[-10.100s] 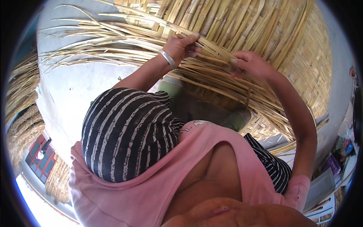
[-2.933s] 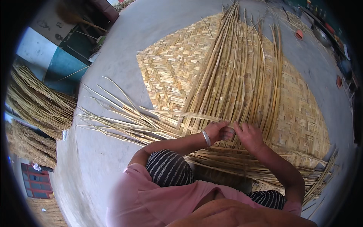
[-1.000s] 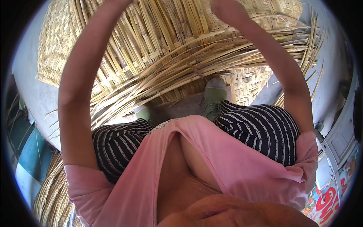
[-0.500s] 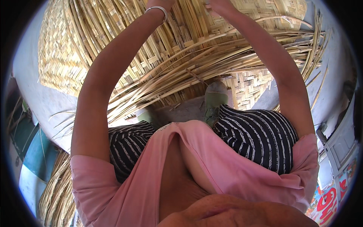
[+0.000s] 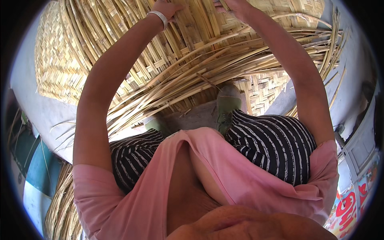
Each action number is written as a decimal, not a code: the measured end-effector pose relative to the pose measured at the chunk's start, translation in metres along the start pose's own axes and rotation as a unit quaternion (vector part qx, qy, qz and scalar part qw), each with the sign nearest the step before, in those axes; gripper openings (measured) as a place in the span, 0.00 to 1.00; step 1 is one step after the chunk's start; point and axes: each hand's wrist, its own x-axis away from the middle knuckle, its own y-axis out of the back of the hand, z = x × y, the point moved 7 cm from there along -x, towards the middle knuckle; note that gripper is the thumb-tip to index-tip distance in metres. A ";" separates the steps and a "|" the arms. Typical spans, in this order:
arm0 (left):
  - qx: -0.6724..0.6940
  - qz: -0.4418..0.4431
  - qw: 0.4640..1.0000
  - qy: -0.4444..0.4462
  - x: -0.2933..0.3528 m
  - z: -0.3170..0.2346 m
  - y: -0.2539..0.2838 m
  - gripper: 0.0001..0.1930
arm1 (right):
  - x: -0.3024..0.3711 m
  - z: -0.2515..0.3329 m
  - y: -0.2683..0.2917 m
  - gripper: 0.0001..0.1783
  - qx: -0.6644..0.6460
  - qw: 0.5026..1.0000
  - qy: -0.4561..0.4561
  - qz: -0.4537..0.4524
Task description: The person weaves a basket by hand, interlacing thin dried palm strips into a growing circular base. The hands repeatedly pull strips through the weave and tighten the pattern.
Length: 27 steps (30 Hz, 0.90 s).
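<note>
A large mat (image 5: 60, 52) woven from pale flat strips, like split bamboo or cane, spreads across the far side. Loose long strips (image 5: 192, 32) lie over its middle, running away from me. At the top edge, my left hand (image 5: 165, 7), with a light bangle at the wrist, rests on these strips, fingers stretched out and partly cut off by the frame. My right hand (image 5: 239, 9) is a little to the right, fingers closed on a strip end at the mat; its top is also cut off.
A curved bundle of long strips (image 5: 224, 60) crosses the mat's near part in front of my shoes (image 5: 229, 102). More strip ends (image 5: 336, 44) stick out at the right. Another bundle (image 5: 60, 204) lies at lower left beside a teal-and-blue object (image 5: 40, 168). Grey floor (image 5: 44, 116) borders the mat.
My left hand has shifted slightly left and nearer, and its fingers show more. The right hand has come slightly nearer too, with a strip end now showing at its fingers.
</note>
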 end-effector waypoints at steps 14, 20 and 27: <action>0.342 -0.020 0.939 0.013 -0.023 -0.018 0.048 0.15 | -0.005 -0.009 0.005 0.23 -0.028 0.998 -0.055 0.006; 0.224 0.176 0.956 0.068 -0.005 -0.043 -0.017 0.21 | -0.034 -0.030 0.016 0.18 0.045 0.992 0.033 0.115; 0.250 0.134 0.957 0.061 -0.020 -0.032 -0.007 0.20 | -0.004 0.016 -0.006 0.18 0.212 0.957 0.060 0.186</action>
